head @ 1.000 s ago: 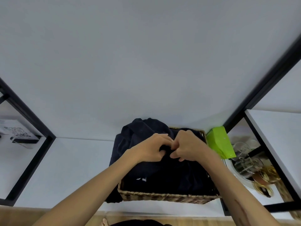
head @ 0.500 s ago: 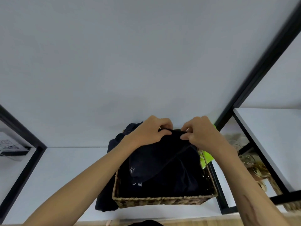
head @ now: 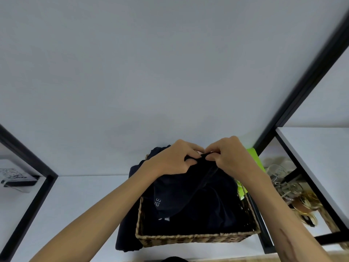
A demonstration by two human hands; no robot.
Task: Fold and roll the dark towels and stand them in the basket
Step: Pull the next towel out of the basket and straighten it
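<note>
- Woven basket (head: 192,238) on the white tabletop (head: 75,201); dark towels fill it, one spilling over its left wall.
- Left hand (head: 170,161) and right hand (head: 228,157): each grip pinches the lifted dark towel's (head: 188,193) top edge above the basket's far rim.
- Green box (head: 255,159) behind the basket's right corner.

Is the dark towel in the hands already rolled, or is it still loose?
Loose. The towel hangs in slack folds from the left hand and right hand, which pinch its top edge above the basket.
</note>
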